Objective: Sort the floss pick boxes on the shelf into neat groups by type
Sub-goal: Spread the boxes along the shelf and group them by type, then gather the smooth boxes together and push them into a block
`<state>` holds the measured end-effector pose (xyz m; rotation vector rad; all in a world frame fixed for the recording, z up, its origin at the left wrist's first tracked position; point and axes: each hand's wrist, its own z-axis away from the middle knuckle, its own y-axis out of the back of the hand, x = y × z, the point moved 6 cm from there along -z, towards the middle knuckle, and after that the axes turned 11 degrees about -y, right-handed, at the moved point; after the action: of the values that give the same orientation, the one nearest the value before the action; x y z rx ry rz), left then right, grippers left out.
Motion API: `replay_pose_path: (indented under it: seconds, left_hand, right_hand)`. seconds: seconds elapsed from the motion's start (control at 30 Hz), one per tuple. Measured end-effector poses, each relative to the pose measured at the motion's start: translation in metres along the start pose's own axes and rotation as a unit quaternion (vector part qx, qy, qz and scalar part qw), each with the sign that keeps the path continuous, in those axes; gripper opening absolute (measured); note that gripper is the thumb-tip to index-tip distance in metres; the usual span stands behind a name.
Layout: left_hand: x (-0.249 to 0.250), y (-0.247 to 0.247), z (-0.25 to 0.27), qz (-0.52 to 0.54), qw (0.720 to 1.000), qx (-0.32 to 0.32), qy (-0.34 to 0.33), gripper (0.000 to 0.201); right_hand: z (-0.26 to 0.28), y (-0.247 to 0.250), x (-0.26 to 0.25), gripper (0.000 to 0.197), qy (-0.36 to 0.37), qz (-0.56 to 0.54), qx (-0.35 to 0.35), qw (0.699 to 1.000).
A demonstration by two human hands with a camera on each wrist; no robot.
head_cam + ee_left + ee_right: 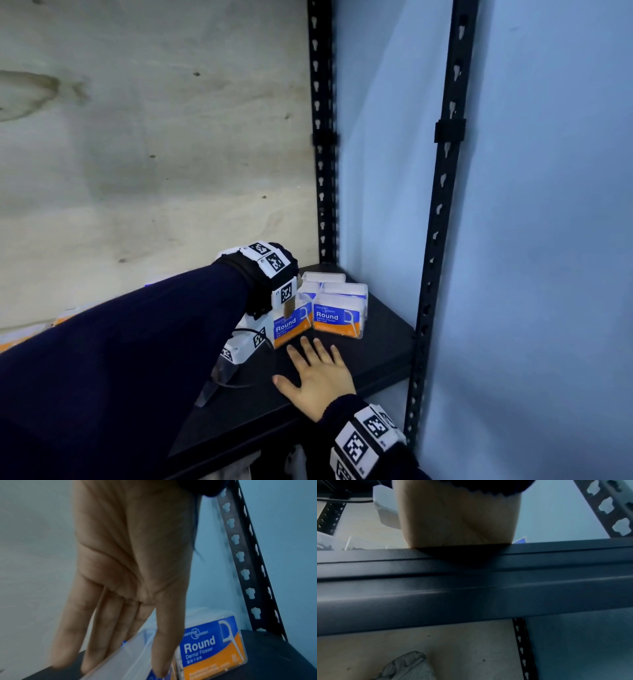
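lower centre, the left hand [130, 561] pinched a tilted round box [289, 327] against the matching stack [337, 317], the right hand [317, 375] lay flat and released on the shelf [380, 346]; setting it flush seemed next.

2 Round-label bxs [337, 317], 2 hands [317, 377]

A storage corner: slotted black metal shelving [442, 192], plywood back [154, 137], blue wall [548, 205].
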<state>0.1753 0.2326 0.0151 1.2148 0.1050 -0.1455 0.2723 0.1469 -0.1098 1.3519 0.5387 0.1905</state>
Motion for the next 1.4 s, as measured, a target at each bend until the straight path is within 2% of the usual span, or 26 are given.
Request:
replay_pose_path:
  seconds: [0.07,0.1,0.17,0.27,0.3,0.37,0.47,0.67,0.83,1.07,1.27,1.4]
  left_hand:
    - [-0.012,-0.007,-0.021,-0.013,0.999,-0.038,-0.005,0.058]
    - [-0.013,-0.008,-0.017,-0.023,0.998,-0.054,-0.002,0.051]
    - [-0.002,-0.004,0.010,0.007,0.999,-0.044,-0.014,0.033]
    - [-0.004,0.004,0.041,0.024,0.999,-0.022,-0.039,0.010]
    - [-0.010,0.006,0.048,0.028,0.999,-0.015,-0.044,0.009]
    - [-0.025,0.014,0.069,0.012,0.999,0.005,-0.048,0.031]
    - [-0.063,0.028,0.105,-0.001,0.999,0.041,-0.021,0.039]
    - [-0.153,0.029,0.185,0.013,0.997,0.052,0.051,0.035]
    - [-0.214,-0.003,0.220,0.018,0.993,0.006,0.119,0.038]
    - [-0.260,-0.058,0.208,0.036,0.985,-0.075,0.154,0.046]
    - [-0.261,-0.095,0.182,0.035,0.980,-0.144,0.129,0.054]
    - [-0.261,-0.105,0.170,0.033,0.983,-0.146,0.109,0.059]
  right_hand:
    - [0.001,0.001,0.000,0.090,-0.003,0.000,0.004,1.000]
    - [0.002,0.002,0.000,0.076,-0.006,0.005,0.005,1.000]
    - [0.003,0.003,0.001,0.066,-0.011,0.014,0.006,1.000]
    - [0.003,0.003,0.000,0.065,-0.015,0.029,-0.011,0.999]
    - [0.003,0.005,-0.001,0.066,-0.016,0.032,-0.028,0.999]
    - [0.005,0.015,-0.006,0.067,-0.010,0.045,-0.081,0.996]
    - [0.009,0.047,-0.021,0.060,0.027,0.088,-0.127,0.988]
    - [0.017,0.129,-0.078,0.041,0.141,0.070,-0.116,0.981]
    - [-0.016,0.169,-0.138,0.037,0.192,0.098,-0.073,0.974]
    - [-0.093,0.152,-0.196,0.042,0.146,0.206,-0.067,0.965]
    - [-0.146,0.119,-0.218,0.050,0.108,0.258,-0.093,0.955]
    - [-0.201,0.085,-0.211,0.049,0.081,0.351,-0.094,0.928]
